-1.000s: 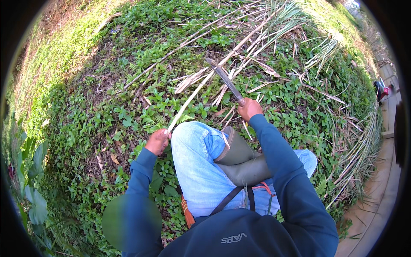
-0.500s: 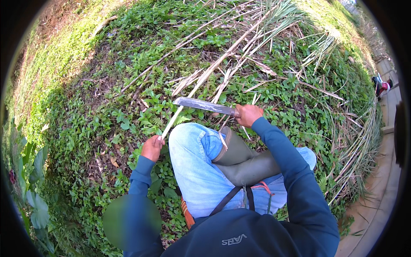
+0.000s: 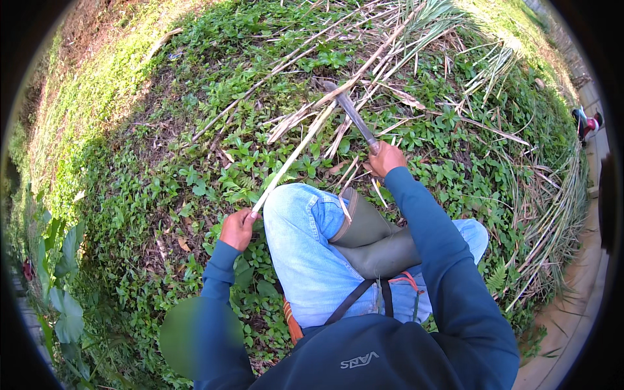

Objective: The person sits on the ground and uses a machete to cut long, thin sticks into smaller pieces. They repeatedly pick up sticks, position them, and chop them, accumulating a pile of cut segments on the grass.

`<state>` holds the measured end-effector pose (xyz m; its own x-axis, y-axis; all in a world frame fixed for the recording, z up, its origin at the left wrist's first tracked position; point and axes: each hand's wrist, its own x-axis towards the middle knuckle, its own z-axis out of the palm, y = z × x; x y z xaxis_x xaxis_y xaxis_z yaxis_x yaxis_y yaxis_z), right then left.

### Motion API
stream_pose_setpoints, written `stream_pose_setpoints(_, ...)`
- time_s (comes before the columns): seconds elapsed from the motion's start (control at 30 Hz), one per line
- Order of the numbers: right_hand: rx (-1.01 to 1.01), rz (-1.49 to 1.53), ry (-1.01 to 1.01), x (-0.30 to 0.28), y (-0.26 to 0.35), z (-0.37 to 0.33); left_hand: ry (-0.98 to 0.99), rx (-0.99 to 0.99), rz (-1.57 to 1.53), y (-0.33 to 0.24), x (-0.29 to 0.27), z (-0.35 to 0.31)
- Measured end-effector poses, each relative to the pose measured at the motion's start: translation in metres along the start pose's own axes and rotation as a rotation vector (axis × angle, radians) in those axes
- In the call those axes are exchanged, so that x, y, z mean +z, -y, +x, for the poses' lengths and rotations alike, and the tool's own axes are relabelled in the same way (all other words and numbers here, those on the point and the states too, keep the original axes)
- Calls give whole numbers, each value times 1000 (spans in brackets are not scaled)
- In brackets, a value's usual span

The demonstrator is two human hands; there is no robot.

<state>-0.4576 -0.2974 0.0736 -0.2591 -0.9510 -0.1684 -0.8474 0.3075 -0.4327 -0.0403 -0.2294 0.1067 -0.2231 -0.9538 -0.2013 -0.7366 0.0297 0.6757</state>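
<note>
My left hand [image 3: 238, 229] is closed round the near end of a long pale stalk [image 3: 290, 159], beside my left knee. The stalk slants away up to the right, where its far end runs in among green leaf blades. My right hand [image 3: 387, 159] grips the handle of a machete [image 3: 358, 119], out beyond my boots. Its blade points away and to the left, and near its tip it meets the stalk. Whether the edge has cut into the stalk I cannot tell. Below the blade, thin strips and split pieces lie on the plants.
Dry stalks [image 3: 260, 86] and long cut leaves [image 3: 432, 23] lie across low green plants. More long leaves [image 3: 552, 227] are heaped at the right, beside a pale paved edge [image 3: 572, 312]. My bent legs in jeans [image 3: 305, 260] and rubber boots [image 3: 383, 253] are close in.
The machete has moved away along the stalk, and its blade has swung from pointing left to pointing away. My left hand keeps hold of the stalk's near end.
</note>
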Motion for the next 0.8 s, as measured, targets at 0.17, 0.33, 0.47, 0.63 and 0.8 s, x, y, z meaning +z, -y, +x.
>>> stream_pose_setpoints(0.17,-463,-336,254,-10,17,-39,43,-75,-89,0,-5,2)
stream_pose_setpoints(0.33,-104,4,39,24,11,-31,-73,42,-44,8,3,13)
stream_pose_setpoints(0.47,-368,-273,226,-3,10,-38,-182,-133,35,9,-1,7)
stream_pose_setpoints(0.63,-63,-72,-11,3,-13,4,-338,-62,129,-15,18,-21)
stream_pose_setpoints(0.8,-427,-369,291,-32,5,-10,-404,-72,157,20,4,-55)
